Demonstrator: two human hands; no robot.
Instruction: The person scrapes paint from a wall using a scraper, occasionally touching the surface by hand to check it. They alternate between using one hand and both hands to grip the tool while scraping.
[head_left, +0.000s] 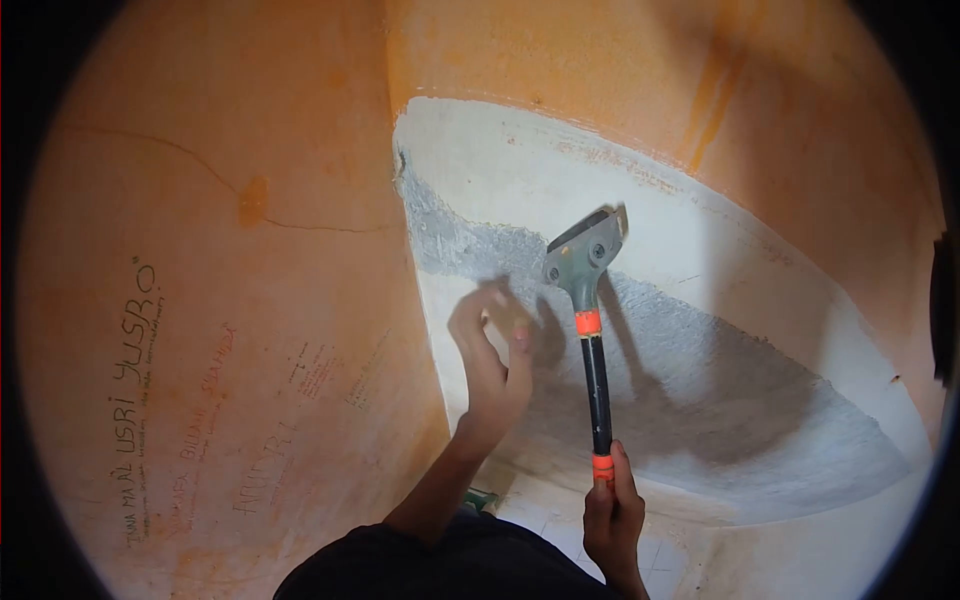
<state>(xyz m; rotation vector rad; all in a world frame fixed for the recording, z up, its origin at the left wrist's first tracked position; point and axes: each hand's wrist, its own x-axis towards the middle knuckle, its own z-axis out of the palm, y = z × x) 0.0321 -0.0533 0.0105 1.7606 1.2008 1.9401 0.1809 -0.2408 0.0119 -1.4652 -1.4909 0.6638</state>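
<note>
My right hand (613,522) is wrapped round the lower end of a long-handled scraper (595,385) with a black shaft and orange bands. Its grey head (583,258) points up in front of the wall, the blade edge tilted up to the right. To the left of the scraper, my left hand (490,350) is raised with bent fingers and a gap between thumb and fingers; nothing shows in it. Its blurred fingertips overlap the rough grey patch (700,345) on the wall. White, smoother wall surface (480,140) borders that patch above.
An orange wall (200,330) with handwriting and a crack stands at the left, meeting the patched wall in a corner. Orange paint (620,60) covers the upper part of the patched wall. White floor tiles (655,555) and a small green thing (480,497) show low down.
</note>
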